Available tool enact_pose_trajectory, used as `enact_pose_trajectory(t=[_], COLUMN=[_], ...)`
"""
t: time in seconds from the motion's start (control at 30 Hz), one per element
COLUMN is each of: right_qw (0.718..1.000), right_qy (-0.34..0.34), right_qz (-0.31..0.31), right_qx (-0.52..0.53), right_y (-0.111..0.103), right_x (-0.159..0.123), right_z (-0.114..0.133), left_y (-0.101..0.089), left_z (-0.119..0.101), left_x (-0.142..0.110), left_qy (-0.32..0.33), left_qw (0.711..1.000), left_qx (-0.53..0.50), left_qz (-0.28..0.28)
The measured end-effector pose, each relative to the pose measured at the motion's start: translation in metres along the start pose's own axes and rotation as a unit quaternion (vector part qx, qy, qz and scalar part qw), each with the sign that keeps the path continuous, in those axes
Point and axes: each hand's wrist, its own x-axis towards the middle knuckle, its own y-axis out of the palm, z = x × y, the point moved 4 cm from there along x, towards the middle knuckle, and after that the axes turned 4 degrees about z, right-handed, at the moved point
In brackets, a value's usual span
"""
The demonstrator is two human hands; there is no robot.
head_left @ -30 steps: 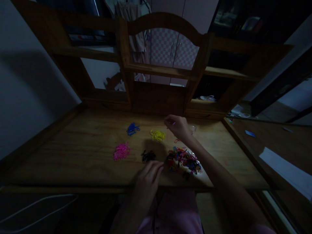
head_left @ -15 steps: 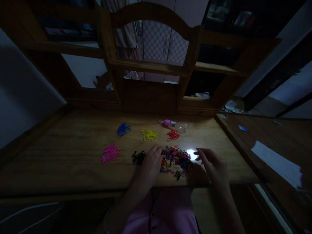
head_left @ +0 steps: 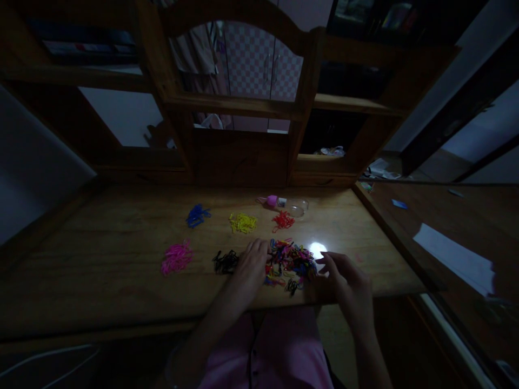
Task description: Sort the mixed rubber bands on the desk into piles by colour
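Note:
A mixed heap of small, thin, coloured loops (head_left: 292,258) lies near the table's front edge; they resemble paper clips or small bands, but the dim light hides their exact kind. My left hand (head_left: 253,265) rests at the heap's left side with fingers bent together and tips down at the loops; anything pinched there is hidden. Close by the right side of the heap, my right hand (head_left: 346,275) holds nothing visible, its thumb and fingers slightly apart. Beside my left hand is a pile of black loops (head_left: 226,262). Farther left lies a pink pile (head_left: 177,257).
Behind the heap are a blue pile (head_left: 198,215), a yellow pile (head_left: 243,222) and a red pile (head_left: 283,220). A clear bottle with a pink cap (head_left: 298,207) lies on its side. Wooden shelving (head_left: 239,159) rises at the table's back; paper (head_left: 454,258) lies right.
The view has shifted slightly, moving the scene a little left. My right hand has come closer to the mixed heap's right edge. My left hand stays at its left side.

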Motion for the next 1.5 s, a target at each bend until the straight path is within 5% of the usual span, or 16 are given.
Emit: enact_pose_trajectory(t=[0.2,0.47,0.77,1.13,1.37,1.5], right_qw=[0.999,0.985,0.982,0.982,0.975,0.970], right_qy=[-0.048,-0.076,-0.105,-0.007,0.003,0.022], right_qz=[0.020,0.127,0.105,0.064,0.084,0.090], right_qx=[0.015,0.089,0.117,0.178,0.205,0.226], right_y=[0.025,0.065,0.064,0.057,0.059,0.064], right_x=[-0.006,-0.005,-0.006,-0.002,-0.005,-0.005], right_z=[0.026,0.035,0.040,0.032,0.036,0.037], left_y=[-0.003,0.002,0.004,0.004,0.009,0.008], left_z=[-0.002,-0.011,-0.008,-0.019,-0.024,-0.032], left_x=[0.004,0.001,-0.002,-0.007,-0.003,-0.002], left_qy=[-0.100,-0.115,-0.151,-0.173,-0.186,-0.172], left_qw=[0.972,0.867,0.813,0.784,0.691,0.707], left_qx=[-0.208,-0.483,-0.561,-0.596,-0.696,-0.684], left_qz=[-0.043,-0.045,-0.030,-0.014,-0.058,-0.053])
